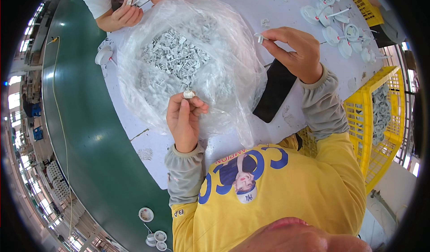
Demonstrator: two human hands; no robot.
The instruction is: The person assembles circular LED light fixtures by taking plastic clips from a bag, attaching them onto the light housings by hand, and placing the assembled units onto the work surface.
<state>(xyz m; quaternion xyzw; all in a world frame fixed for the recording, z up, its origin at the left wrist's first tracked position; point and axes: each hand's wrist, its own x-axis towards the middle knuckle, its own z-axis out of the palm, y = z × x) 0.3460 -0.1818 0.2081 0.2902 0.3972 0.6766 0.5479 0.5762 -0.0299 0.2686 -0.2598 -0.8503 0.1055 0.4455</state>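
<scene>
A large clear plastic bag lies spread on the pale table, filled with small white plastic clips. At its near side my left hand pinches a small white plastic piece between thumb and fingers. My right hand, just right of the bag, grips a small whitish plastic clip at its fingertips. Beneath my right wrist is a flat black phone-like slab. A few loose clips sit on the table beyond that hand.
Across the bag, another person's hands hold a white part. White round parts with wires cluster at the far right. A yellow crate of grey-white parts stands at the right. A green conveyor belt runs along the left, carrying round white parts.
</scene>
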